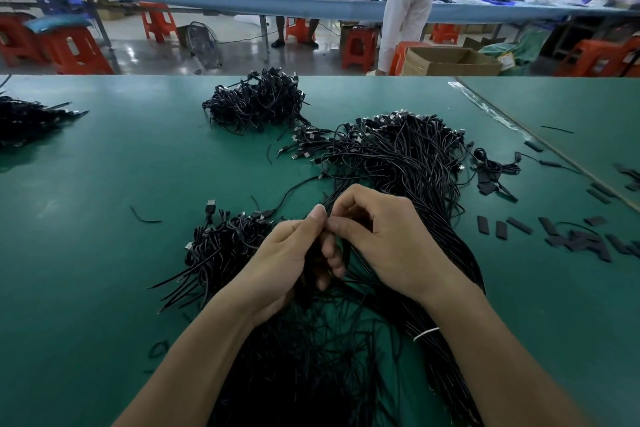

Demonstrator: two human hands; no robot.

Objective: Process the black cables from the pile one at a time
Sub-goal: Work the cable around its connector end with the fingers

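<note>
A large pile of long black cables (408, 156) with USB plugs spreads from the middle of the green table (104, 184) down toward me. My left hand (287, 260) and my right hand (384, 236) meet above its near part, thumbs and forefingers pinched together on a thin black cable (332, 198). More dark cable hangs from my left palm. A smaller bundle of coiled cables (221, 246) lies just left of my left hand. Another coiled heap (256, 102) sits farther back.
Short black sleeve pieces (568, 236) lie scattered at the right. A further cable heap (24, 120) is at the far left edge. A seam strip (540, 146) crosses the table at the right. Beyond the table are red stools, a cardboard box (450, 61) and people at a bench.
</note>
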